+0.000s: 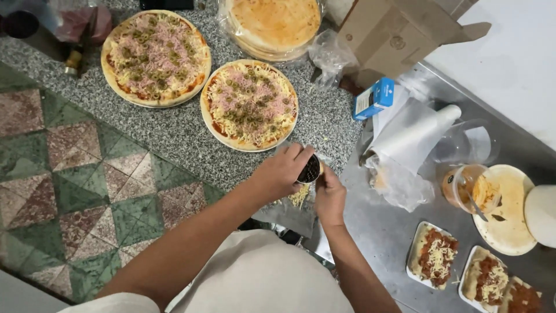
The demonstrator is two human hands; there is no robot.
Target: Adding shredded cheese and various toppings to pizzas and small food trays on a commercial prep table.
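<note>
Partly hidden: grater [311, 169] | left hand [282, 172] over it | right hand [329, 196] beneath

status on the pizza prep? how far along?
Done: two pizzas carry sauce, cheese, ham and olives. In hand: left hand and right hand hold a small grater over shredded cheese. Left: stacked bases are untopped.

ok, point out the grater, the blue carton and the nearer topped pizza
grater [310, 170], head view, dark perforated face between the hands
blue carton [375, 98], head view, middle of its side
nearer topped pizza [249, 104], head view, centre of the toppings
</note>
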